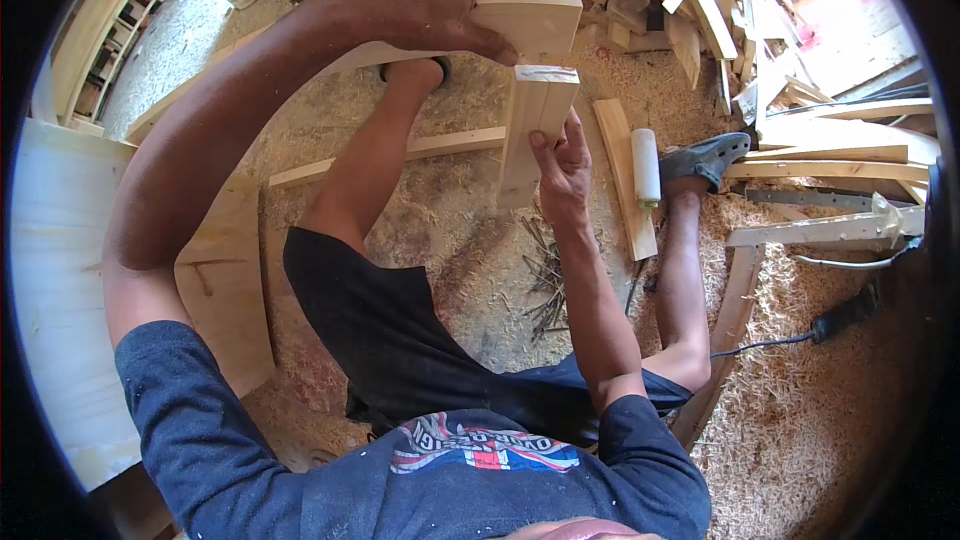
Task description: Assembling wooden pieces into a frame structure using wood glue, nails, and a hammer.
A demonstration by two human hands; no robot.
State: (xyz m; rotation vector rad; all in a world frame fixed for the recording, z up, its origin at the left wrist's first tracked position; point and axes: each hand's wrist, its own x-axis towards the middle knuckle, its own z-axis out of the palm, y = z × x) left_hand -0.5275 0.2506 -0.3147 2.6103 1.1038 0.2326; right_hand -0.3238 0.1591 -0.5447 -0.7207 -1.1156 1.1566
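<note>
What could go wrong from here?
1. The left hand has its thumb near the end of the lower board, held by the right hand; it could get pinched against the upper board.
2. If wet, the white smear on that end might make the boards slide.
3. The cord runs close to the right knee and could snag.

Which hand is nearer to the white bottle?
Right. In the picture, the right hand is just left of the white bottle, the left hand farther off, up and left.
</note>
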